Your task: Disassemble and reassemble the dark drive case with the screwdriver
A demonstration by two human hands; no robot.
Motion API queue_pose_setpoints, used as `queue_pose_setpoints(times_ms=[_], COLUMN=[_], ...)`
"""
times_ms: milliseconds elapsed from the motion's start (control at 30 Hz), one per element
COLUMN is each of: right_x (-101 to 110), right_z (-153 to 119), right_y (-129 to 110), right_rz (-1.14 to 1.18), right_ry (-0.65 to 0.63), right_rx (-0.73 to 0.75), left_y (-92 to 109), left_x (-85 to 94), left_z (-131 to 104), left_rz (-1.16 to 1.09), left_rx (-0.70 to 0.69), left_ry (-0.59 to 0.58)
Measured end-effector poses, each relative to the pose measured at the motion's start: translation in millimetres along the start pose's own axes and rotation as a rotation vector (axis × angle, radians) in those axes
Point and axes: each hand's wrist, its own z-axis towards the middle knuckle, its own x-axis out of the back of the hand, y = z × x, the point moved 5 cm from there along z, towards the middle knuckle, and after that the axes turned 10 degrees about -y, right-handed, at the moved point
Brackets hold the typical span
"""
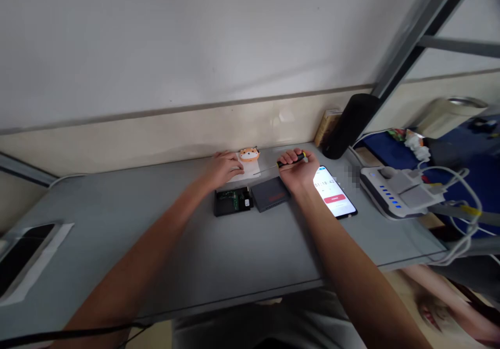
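Note:
My right hand (307, 174) is wrapped round the black and yellow handle of a screwdriver (292, 160). Its thin shaft points left over a white sheet of paper (250, 169). Across that paper's left part lies my left hand (222, 172), fingers out and thumb apart, with nothing visible in it. An orange and white case with an animal face (249, 154) sits at the paper's back edge. Nearer me is a black housing half (224, 208) with a green circuit board (236, 199) inside. Beside it, a dark grey box-like cover (271, 195) lies below my right hand.
To the right a lit phone (335, 195) shows a timer, with a white power strip (390, 192) and its cables beyond. A black cylinder (349, 127) leans by the wall. Another dark-screened device (25, 255) lies far left. Someone's arm (441, 291) shows at lower right.

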Motion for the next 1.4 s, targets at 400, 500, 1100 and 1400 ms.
queue_pose_setpoints(times_ms=[400,500,1100,1400], right_x=[-8,-24,-48,-39], right_z=[-2,-6,-37,-34], right_y=[-10,-22,-2,14], right_rz=[-0.003,-0.167,-1.889,-2.050], right_ry=[0.018,-0.077,-0.651,-0.676], right_rx=[0.019,0.096,-0.399,-0.308], left_y=[65,63,60,117], left_x=[-11.8,-22.6,0.8,-12.0], left_z=[-71,-81,-95,-99], left_rz=[-0.111,-0.158,-0.238,-0.019], left_rx=[0.078,0.113,0.007,-0.323], left_ry=[-0.088,-0.008,0.298,0.121])
